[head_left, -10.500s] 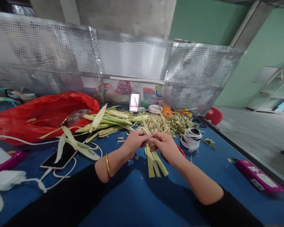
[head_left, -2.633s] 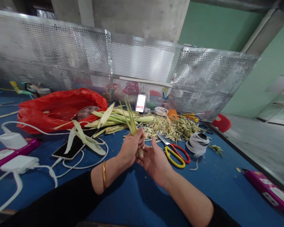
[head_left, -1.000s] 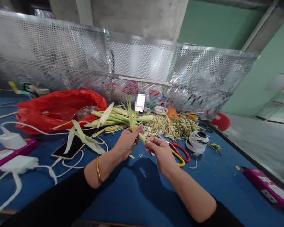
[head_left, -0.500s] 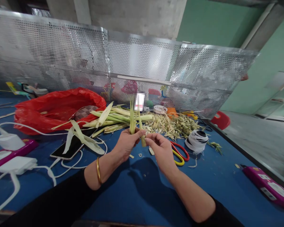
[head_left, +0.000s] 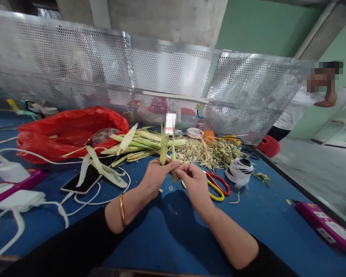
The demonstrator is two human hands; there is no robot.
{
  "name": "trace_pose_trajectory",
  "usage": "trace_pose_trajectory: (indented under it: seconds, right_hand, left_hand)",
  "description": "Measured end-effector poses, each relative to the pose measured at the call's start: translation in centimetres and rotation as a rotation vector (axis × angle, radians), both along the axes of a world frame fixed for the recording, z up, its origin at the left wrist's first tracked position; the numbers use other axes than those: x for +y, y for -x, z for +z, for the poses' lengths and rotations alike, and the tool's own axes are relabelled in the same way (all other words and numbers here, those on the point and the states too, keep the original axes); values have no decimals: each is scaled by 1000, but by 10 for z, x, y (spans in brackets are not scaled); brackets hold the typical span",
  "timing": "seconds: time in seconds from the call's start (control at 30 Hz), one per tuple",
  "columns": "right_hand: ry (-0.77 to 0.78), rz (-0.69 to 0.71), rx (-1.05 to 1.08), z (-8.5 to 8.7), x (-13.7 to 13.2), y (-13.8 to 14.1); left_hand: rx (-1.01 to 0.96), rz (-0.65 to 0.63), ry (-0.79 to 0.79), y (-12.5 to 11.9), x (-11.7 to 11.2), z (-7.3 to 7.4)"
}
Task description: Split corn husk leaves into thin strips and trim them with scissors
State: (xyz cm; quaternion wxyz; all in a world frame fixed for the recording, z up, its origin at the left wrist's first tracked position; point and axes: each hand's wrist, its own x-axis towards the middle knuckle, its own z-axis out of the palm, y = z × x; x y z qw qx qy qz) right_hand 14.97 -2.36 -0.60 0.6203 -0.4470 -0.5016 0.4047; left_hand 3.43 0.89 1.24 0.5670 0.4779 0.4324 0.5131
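My left hand [head_left: 155,175] is closed around a small bundle of green leaf strips [head_left: 163,148] that stand upright above the blue table [head_left: 167,238]. My right hand [head_left: 192,181] pinches one narrow strip [head_left: 173,156] right beside that bundle, fingertips nearly touching the left hand's. A gold bangle circles my left wrist. Red and yellow scissors [head_left: 216,184] lie on the table just behind my right hand.
A pile of green leaves [head_left: 138,144] and dry shreds [head_left: 210,150] lies behind the hands, with a red plastic bag [head_left: 69,130] at left. A phone [head_left: 83,179], white cables, a white thread spool [head_left: 240,171] and a pink case [head_left: 325,231] lie about. A person [head_left: 302,107] stands beyond the perforated metal screen, far right.
The hands have drawn closer together and the right hand has brought its strip upright beside the bundle. A person has come into view at the far right.
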Motion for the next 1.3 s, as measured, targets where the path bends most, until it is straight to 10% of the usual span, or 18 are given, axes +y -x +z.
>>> trace_pose_trajectory:
  seconds: [0.73,1.3]
  right_hand:
    - [-203,-34,-236,-4,-3,0]
    - [-131,210,-102,9,-14,1]
  left_hand:
    - [-123,-55,131,0,5,-6]
    - [-227,143,143,17,30,-1]
